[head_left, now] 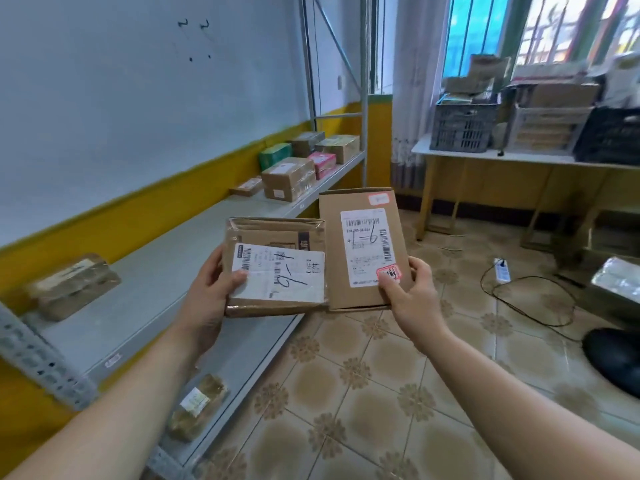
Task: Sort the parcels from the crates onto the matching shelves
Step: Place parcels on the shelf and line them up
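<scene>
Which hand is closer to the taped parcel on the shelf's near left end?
Left. The left hand, holding a flat parcel, is just right of the taped parcel; the right hand, holding a taller box, is farther right, over the floor.

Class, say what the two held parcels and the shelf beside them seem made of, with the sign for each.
Left-hand parcel: brown cardboard under glossy clear tape, judging by its wrinkled sheen. Right-hand parcel: bare matt cardboard with a paper label. Shelf: probably grey painted metal, given its perforated angle post.
</scene>
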Demonstrator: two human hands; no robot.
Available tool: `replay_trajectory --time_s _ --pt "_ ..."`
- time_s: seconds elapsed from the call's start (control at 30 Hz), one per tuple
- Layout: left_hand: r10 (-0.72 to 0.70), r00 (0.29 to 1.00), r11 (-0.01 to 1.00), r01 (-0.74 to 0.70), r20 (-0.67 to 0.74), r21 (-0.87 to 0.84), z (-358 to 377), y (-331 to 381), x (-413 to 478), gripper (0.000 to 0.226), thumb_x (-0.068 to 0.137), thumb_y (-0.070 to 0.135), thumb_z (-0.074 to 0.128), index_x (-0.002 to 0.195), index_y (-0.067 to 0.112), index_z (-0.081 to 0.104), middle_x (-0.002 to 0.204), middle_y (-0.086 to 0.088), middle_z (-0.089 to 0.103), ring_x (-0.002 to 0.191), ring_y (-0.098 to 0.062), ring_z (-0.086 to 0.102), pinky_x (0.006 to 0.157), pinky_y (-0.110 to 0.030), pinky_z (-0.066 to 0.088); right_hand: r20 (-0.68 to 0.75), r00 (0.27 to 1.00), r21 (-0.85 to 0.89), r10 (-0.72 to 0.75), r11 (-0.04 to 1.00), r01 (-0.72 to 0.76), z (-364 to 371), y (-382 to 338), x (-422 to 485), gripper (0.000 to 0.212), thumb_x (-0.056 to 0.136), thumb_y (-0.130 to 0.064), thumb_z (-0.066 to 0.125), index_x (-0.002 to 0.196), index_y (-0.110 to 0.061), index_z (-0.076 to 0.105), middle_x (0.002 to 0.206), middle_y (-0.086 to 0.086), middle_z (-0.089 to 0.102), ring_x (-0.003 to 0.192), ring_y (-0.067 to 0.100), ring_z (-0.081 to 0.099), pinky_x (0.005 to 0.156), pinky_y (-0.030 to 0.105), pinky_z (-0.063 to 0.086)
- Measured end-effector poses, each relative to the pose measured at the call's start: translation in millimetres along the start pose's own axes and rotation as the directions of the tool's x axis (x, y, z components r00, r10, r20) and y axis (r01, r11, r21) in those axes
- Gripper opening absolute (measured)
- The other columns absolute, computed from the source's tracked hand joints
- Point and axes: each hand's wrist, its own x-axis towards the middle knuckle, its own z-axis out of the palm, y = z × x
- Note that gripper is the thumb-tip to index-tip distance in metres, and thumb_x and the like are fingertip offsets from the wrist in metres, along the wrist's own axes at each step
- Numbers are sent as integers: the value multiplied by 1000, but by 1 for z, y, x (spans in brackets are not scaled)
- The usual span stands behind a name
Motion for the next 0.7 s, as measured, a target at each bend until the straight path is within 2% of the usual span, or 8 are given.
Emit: replay_trajectory --time_s 0.17,0.33,0.4,0.47,0.53,0.57,0.63,0.7 --pt "-29 999 999 30 38 -35 27 -23 79 44 97 2 46 137 19 47 117 -8 68 95 -22 71 68 -26 58 -42 998 -108 -54 993 49 4 5 71 64 95 -32 66 149 -29 31 127 -7 53 112 15 56 89 32 48" --pt "-91 983 992 104 158 -75 62 -43 171 54 94 0 47 143 23 41 118 -7 69 104 -28 68 73 -31 58 -101 995 -136 -23 991 9 0 4 154 71 94 -32 66 154 -32 27 139 -6 52 119 16 55 99 43 52" --pt "-106 978 991 119 179 -66 82 -42 205 56 92 0 51 143 22 40 118 -8 69 98 -26 71 68 -30 59 -132 990 -152 -42 988 22 -7 0 188 70 95 -30 66 154 -31 28 134 -8 53 114 13 56 87 33 54" --pt "-114 975 990 127 192 -55 103 -38 235 53 93 2 51 140 25 42 117 -7 68 89 -22 72 59 -28 57 -161 985 -150 -53 988 29 -13 -2 217 69 96 -29 65 154 -29 28 130 -9 51 110 11 54 74 19 47" --pt "-126 973 989 138 192 -48 119 -36 261 48 95 5 51 136 29 45 113 -6 69 84 -21 73 53 -27 55 -187 981 -133 -43 991 18 -17 3 242 70 96 -30 65 154 -29 27 133 -8 50 113 12 53 78 20 46" --pt "-130 973 989 141 189 -45 126 -36 273 47 95 6 51 136 30 45 114 -6 69 86 -22 73 56 -29 57 -194 980 -125 -35 992 11 -19 5 253 70 95 -30 65 154 -29 27 134 -7 50 114 13 53 81 23 47" --pt "-130 976 990 138 173 -34 141 -38 295 49 96 8 52 139 30 43 119 -7 68 94 -25 72 73 -39 60 -196 980 -126 -31 992 6 -23 9 277 70 95 -31 65 154 -29 27 134 -6 52 115 14 55 88 30 50" --pt "-115 982 992 121 147 -29 156 -39 317 47 98 12 51 141 30 43 120 -6 68 99 -25 71 87 -45 56 -185 982 -115 -36 993 14 -27 11 306 69 95 -30 66 153 -28 28 132 -7 52 115 14 55 91 35 51"
